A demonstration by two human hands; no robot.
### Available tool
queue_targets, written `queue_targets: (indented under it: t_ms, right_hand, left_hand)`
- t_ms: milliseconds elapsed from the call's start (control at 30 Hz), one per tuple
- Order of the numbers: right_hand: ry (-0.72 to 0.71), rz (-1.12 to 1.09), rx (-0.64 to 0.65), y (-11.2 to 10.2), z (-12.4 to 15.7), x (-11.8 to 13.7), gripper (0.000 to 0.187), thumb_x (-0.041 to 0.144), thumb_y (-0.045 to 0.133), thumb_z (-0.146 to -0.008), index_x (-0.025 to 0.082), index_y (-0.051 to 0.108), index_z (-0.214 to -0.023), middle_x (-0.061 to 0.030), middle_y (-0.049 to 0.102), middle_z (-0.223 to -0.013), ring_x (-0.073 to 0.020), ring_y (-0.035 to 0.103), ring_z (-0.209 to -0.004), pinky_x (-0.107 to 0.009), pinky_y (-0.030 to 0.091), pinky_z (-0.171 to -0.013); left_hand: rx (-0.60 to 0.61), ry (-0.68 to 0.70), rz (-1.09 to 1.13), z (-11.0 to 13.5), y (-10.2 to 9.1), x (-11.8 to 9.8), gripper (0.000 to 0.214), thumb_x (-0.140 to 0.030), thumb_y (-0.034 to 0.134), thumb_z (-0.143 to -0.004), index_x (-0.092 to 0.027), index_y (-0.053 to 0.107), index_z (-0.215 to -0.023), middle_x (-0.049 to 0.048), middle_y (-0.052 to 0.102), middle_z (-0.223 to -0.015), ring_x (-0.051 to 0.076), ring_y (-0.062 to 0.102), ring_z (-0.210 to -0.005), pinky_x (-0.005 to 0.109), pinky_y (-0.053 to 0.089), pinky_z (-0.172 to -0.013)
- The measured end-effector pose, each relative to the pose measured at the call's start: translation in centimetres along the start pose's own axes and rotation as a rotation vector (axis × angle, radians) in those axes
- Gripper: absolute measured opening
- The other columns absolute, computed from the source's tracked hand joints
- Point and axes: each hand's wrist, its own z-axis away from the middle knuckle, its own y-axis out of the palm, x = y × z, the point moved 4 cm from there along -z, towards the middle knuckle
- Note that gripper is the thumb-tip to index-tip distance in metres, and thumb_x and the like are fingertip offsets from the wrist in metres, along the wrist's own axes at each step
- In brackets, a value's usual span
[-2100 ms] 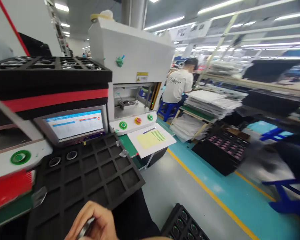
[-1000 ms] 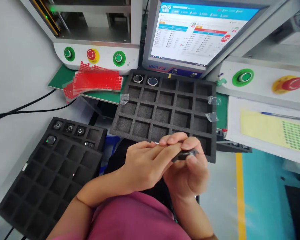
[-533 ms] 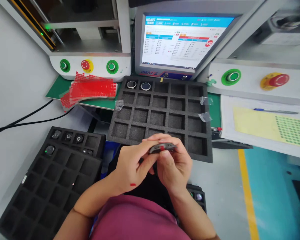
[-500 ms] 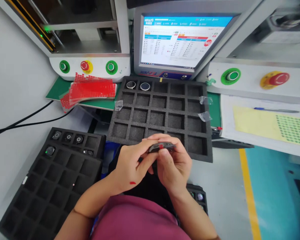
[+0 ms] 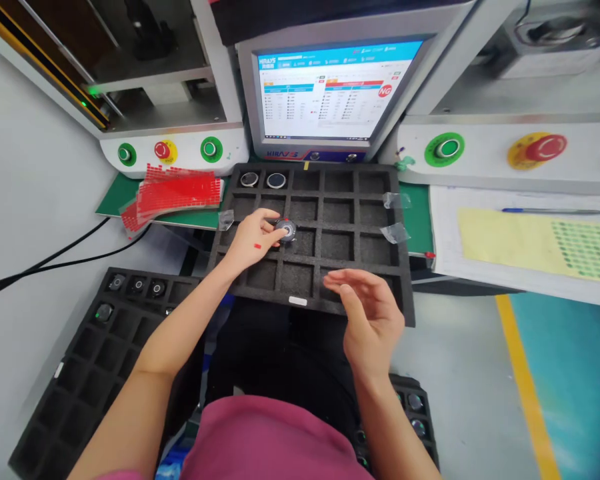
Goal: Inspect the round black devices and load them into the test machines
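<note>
My left hand [image 5: 254, 241] grips a round dark watch body [image 5: 286, 231] between thumb and fingers, its back with a pale ring facing up and a bit of red at its top edge. The watch body is over the middle of the black foam tray [image 5: 298, 291]. A small red mark shows on the back of that hand. My right hand [image 5: 373, 313] holds nothing, its fingers curved and apart from the thumb, above the tray's front right part. Two round watch bodies, one [image 5: 249, 179] beside another [image 5: 276, 180], sit in the tray's back left pockets.
Red sticker sheets [image 5: 177, 190] lie on the green bench at left. Another foam tray [image 5: 87, 380] with several watch bodies stands lower left. A monitor [image 5: 330, 93] faces me between two machines with push buttons. Paper sheets and a pen [image 5: 555, 211] lie at right.
My hands have parted. The left has carried the watch body forward and left over the tray; the right has let go and moved slightly right. The view has shifted a little.
</note>
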Motion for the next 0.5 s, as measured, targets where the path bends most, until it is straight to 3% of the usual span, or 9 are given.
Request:
queue_targets:
  t_ms: [67, 133, 233, 367, 500]
  right_hand:
    - [0.018, 0.029, 0.035, 0.0, -0.1, 0.0, 0.009, 0.025, 0.069, -0.087, 0.019, 0.067, -0.093, -0.0033, 0.074, -0.083, -0.0152, 0.073, -0.075, -0.028, 0.063, -0.071]
    - [0.022, 0.068, 0.060, 0.3, -0.2, 0.1, 0.009, 0.026, 0.068, -0.087, 0.019, 0.067, -0.093, -0.0033, 0.075, -0.081, -0.0155, 0.074, -0.073, -0.027, 0.063, -0.069]
    - [-0.013, 0.130, 0.086, 0.9, -0.3, 0.4, 0.007, 0.024, 0.067, -0.089, 0.019, 0.069, -0.092, -0.0036, 0.075, -0.082, -0.0158, 0.074, -0.074, -0.027, 0.062, -0.069]
    - [-0.120, 0.152, 0.187, 2.4, 0.4, 1.5, 0.010, 0.018, 0.066, -0.090, 0.021, 0.071, -0.098, -0.0016, 0.074, -0.089, -0.0133, 0.072, -0.079, -0.025, 0.061, -0.073]
    - [-0.155, 0.136, 0.229, 3.7, 1.5, 2.3, 0.015, 0.016, 0.070, -0.089, 0.023, 0.072, -0.102, -0.0018, 0.072, -0.093, -0.0138, 0.069, -0.080, -0.027, 0.060, -0.071]
  left_hand:
    - [-0.077, -0.014, -0.081, -0.7, -0.1, 0.1, 0.018, -0.019, 0.074, -0.079, -0.015, 0.061, -0.090, -0.0016, 0.061, -0.066, 0.018, 0.067, -0.066, 0.031, 0.055, -0.072]
    - [-0.158, 0.022, -0.177, -0.3, 0.1, -0.2, 0.017, -0.019, 0.075, -0.079, -0.016, 0.060, -0.087, 0.0038, 0.064, -0.083, 0.021, 0.067, -0.082, 0.035, 0.054, -0.082]
    - [-0.311, 0.187, -0.361, 1.6, 0.4, -1.6, 0.021, -0.019, 0.071, -0.083, -0.016, 0.060, -0.101, 0.0108, 0.059, -0.114, 0.024, 0.063, -0.103, 0.039, 0.051, -0.091]
    - [-0.481, 0.494, -0.395, 4.6, 1.0, -3.9, 0.022, -0.030, 0.058, -0.095, -0.016, 0.054, -0.112, 0.0122, 0.058, -0.114, 0.024, 0.062, -0.105, 0.038, 0.053, -0.087]
    - [-0.613, 0.653, -0.333, 6.4, 0.9, -5.3, 0.025, -0.027, 0.056, -0.096, -0.017, 0.048, -0.117, 0.0102, 0.061, -0.113, 0.021, 0.063, -0.102, 0.035, 0.055, -0.084]
